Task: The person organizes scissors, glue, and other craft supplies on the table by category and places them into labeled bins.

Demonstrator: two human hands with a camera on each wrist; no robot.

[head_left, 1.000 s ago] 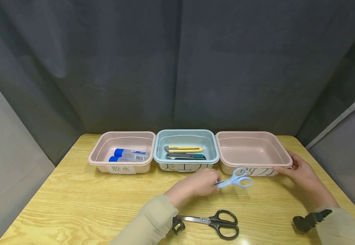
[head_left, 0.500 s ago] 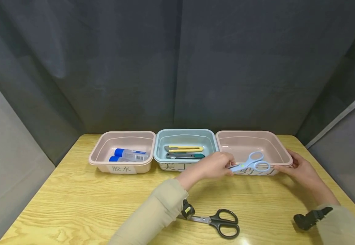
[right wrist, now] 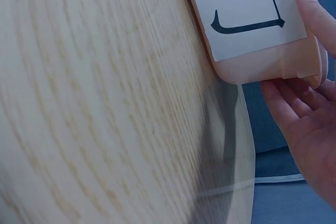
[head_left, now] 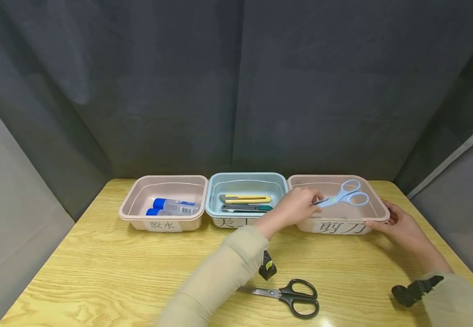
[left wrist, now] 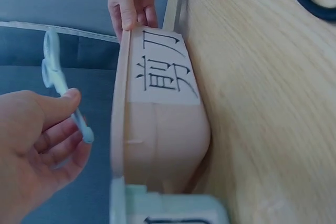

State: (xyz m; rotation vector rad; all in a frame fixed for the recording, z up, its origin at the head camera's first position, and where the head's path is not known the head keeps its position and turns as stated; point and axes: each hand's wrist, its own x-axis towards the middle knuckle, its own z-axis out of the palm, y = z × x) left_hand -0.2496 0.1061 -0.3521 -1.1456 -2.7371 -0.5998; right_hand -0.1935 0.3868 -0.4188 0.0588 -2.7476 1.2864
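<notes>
My left hand (head_left: pixel 298 205) pinches light blue scissors (head_left: pixel 346 196) by the blade end, with the handle loops pointing right. In the head view the scissors are over the right-hand pink bin (head_left: pixel 377 206); the left wrist view shows the scissors (left wrist: pixel 54 66) beyond the bin's rim, held between thumb and fingers. At that bin's front right corner my right hand (head_left: pixel 404 229) grips the rim, thumb on the front and fingers round the side. Black-handled scissors (head_left: pixel 299 299) lie on the table near its front edge, their blade tip hidden by the left sleeve.
Left of that bin stand a blue bin (head_left: pixel 246 175) with a yellow cutter (head_left: pixel 246 199) and a dark green cutter (head_left: pixel 246 208), then another pink bin (head_left: pixel 138 190) holding two blue-capped glue bottles (head_left: pixel 181 207). All three bins carry labels. A dark curtain (head_left: pixel 171 91) hangs behind.
My left hand has carried the light blue scissors up, forward and to the right, from in front of the bins to over the right-hand pink bin. My right hand stays at its corner.
</notes>
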